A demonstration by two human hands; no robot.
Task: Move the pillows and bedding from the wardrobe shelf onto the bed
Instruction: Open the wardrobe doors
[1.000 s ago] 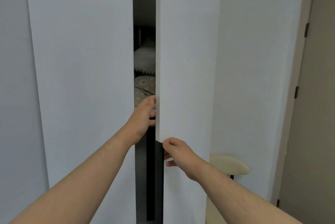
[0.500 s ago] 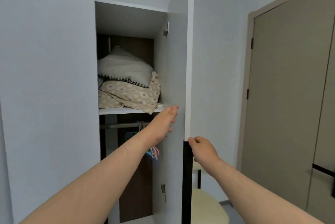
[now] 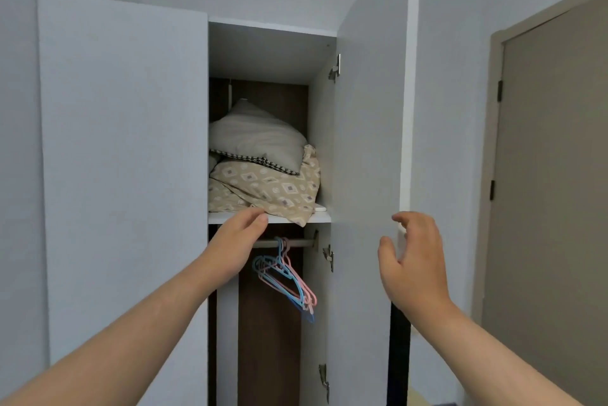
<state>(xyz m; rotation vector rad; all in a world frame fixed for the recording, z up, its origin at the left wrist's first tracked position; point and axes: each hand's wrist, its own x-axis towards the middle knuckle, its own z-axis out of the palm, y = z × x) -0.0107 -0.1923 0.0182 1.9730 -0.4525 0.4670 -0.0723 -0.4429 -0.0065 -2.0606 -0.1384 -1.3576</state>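
Observation:
The wardrobe stands open on its right half. On its white shelf (image 3: 320, 216) lies beige patterned bedding (image 3: 273, 190), and a pale grey pillow (image 3: 253, 137) with a black-and-white trim sits on top. My left hand (image 3: 235, 241) reaches up, fingertips at the shelf's front edge just below the bedding, holding nothing. My right hand (image 3: 413, 257) hovers open in front of the edge of the swung-out right door (image 3: 365, 175), fingers curled and apart, not gripping it.
The left wardrobe door (image 3: 125, 175) is closed. Below the shelf, blue and pink hangers (image 3: 286, 277) dangle from a rail. A beige room door (image 3: 552, 191) stands at the right, beyond a white wall strip.
The right wardrobe door has swung fully open. My right hand let go of its edge and opened. My left hand moved left, up to the shelf edge under the bedding.

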